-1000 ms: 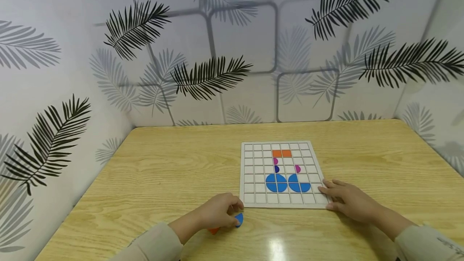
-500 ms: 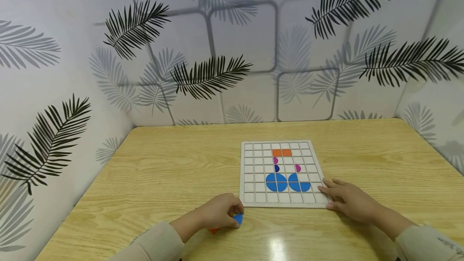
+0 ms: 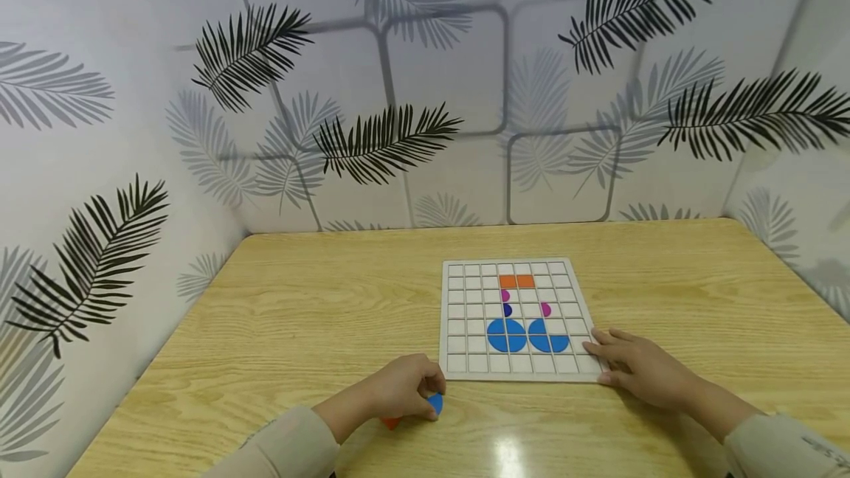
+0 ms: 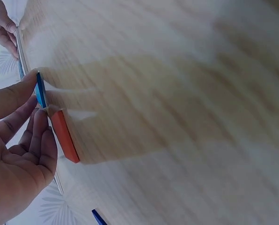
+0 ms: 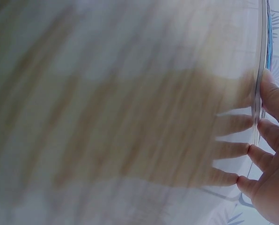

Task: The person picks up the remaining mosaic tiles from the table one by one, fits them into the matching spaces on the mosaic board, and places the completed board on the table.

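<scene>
With thumb and fingers my left hand (image 3: 403,386) pinches a blue quarter-circle tile (image 3: 435,403) just in front of the board's near left corner. An orange tile (image 4: 64,136) lies on the table beside those fingers, mostly covered by the hand in the head view. The white grid board (image 3: 468,364) carries blue quarter-circle tiles (image 3: 507,336), two orange squares (image 3: 516,281), two magenta half-circles (image 3: 546,309) and a dark blue half-circle (image 3: 508,310). My right hand (image 3: 640,367) touches the board's near right corner, fingers spread and relaxed, thumb at the edge.
A wooden table (image 3: 319,301) spreads around the board, meeting a leaf-patterned wall (image 3: 458,175) at the back. Another dark blue piece (image 4: 99,217) lies on the table at the bottom of the left wrist view.
The blue quarter-circle tile has shifted very slightly left within my left fingers. Board and right hand stay where they were.
</scene>
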`<state>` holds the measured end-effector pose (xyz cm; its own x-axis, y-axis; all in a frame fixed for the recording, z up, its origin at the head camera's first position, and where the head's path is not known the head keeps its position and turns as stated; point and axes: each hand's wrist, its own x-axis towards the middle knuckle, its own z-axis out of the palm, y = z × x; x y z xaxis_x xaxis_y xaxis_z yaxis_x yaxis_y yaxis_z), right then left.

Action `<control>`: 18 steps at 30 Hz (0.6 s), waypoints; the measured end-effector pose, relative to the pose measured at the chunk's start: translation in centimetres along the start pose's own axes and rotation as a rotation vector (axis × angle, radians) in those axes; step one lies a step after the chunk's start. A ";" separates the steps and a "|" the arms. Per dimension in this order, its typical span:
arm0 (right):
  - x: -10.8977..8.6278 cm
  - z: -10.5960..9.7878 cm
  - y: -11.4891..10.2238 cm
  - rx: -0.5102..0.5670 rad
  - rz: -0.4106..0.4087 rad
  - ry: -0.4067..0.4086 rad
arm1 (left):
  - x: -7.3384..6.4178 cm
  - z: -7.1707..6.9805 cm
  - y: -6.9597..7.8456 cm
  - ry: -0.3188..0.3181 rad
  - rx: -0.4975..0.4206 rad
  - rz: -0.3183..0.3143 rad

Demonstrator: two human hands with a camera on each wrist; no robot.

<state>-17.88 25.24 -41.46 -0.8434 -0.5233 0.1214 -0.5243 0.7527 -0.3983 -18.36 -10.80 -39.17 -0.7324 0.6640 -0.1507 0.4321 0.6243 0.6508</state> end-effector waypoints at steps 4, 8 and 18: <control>0.0 0.1 0.0 0.001 0.002 -0.001 | 0.1 0.1 0.0 0.004 0.023 0.005; 0.0 0.1 0.1 -0.006 -0.003 0.006 | 0.1 0.2 0.0 0.017 0.056 0.013; 0.0 0.1 0.1 -0.008 0.006 0.003 | -0.2 0.0 0.2 0.014 0.055 0.007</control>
<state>-17.88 25.26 -41.63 -0.8469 -0.5176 0.1216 -0.5201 0.7590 -0.3917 -18.09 -10.78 -39.00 -0.7362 0.6629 -0.1360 0.4651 0.6416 0.6099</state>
